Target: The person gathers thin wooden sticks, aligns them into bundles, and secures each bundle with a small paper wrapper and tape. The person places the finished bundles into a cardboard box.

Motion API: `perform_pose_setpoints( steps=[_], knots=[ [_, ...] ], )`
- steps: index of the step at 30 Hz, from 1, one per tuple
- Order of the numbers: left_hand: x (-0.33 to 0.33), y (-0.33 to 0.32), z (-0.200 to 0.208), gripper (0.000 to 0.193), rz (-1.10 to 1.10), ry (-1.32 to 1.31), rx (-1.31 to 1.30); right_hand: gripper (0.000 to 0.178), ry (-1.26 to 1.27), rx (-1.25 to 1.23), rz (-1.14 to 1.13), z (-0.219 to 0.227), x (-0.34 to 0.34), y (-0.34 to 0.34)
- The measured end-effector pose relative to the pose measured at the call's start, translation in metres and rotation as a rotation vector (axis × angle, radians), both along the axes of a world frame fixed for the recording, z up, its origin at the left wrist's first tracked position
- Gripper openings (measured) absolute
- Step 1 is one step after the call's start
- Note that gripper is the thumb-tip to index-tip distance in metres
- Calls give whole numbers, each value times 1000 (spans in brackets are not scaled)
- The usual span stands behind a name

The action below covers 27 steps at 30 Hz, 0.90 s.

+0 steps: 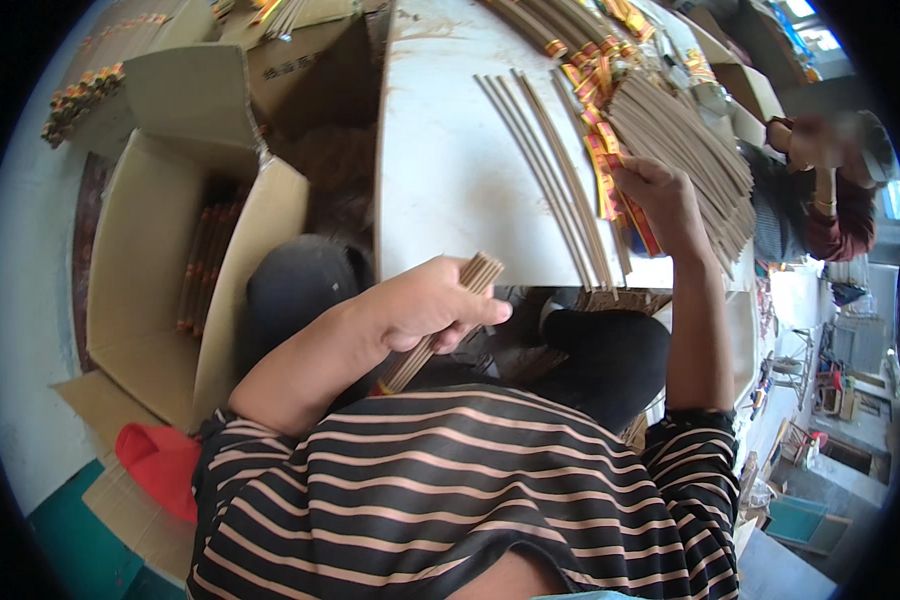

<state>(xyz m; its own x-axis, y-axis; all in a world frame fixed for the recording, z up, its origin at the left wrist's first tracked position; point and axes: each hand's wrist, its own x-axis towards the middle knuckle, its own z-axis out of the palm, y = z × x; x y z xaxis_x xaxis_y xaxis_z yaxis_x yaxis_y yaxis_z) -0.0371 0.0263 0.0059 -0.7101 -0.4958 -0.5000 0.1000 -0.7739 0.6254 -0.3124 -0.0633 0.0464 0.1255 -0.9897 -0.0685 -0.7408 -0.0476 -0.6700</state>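
Observation:
My left hand (pixel 440 300) is wrapped round a bundle of thin brown incense sticks (pixel 482 270), held tilted in front of my striped shirt. A red and yellow band shows at the bundle's lower end. Over the table's right part, my right hand (pixel 667 205) is closed, its thumb and fingers pinching a red and yellow paper band (pixel 638 222). More such paper bands (pixel 600 165) lie in a row beside it. Several loose incense sticks (pixel 540 160) are spread on the white table (pixel 430 150). A large pile of incense sticks (pixel 685 150) lies right of the bands.
An open cardboard box (pixel 135 270) stands at my left, with banded bundles (pixel 205 265) inside. Banded incense bundles (pixel 560 30) lie at the table's far end. Another person (pixel 840 190) sits at the right. A red cloth (pixel 155 465) lies by my left elbow.

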Motion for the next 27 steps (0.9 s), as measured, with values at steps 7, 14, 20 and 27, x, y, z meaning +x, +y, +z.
perform_pose_setpoints(
  steps=[7,14,20,27],
  knots=[
    [-5,29,37,24,59,-147,-135,13,-671,278,52,35,69,119],
    [-20,61,68,15,63,-240,-314,18,-725,196,9,40,90,175],
    [-32,78,79,16,75,-304,-484,20,-533,66,-18,47,91,193],
    [-38,87,83,35,-2,-470,-582,20,-537,122,11,53,78,198]
  ],
)
